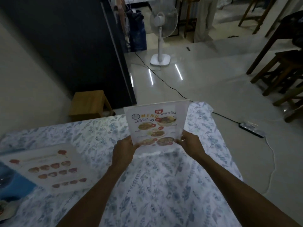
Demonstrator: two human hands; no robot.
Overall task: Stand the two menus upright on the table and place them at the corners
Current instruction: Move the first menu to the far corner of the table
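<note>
A white menu in a clear stand (pixel 156 124), printed with "MENU" and food pictures, is held nearly upright over the far middle of the table (pixel 164 185), which has a blue floral cloth. My left hand (pixel 123 149) grips its lower left corner and my right hand (pixel 191 144) its lower right corner. A second menu (pixel 49 169) with rows of food pictures lies flat on the left part of the table, apart from both hands.
A blue item (pixel 11 185) lies at the table's left edge. A wooden stool (pixel 89 106) stands beyond the far left corner. A white floor fan (pixel 161 35), a black cable and a power strip (pixel 251 129) are on the floor; wooden stools (pixel 282 71) stand right.
</note>
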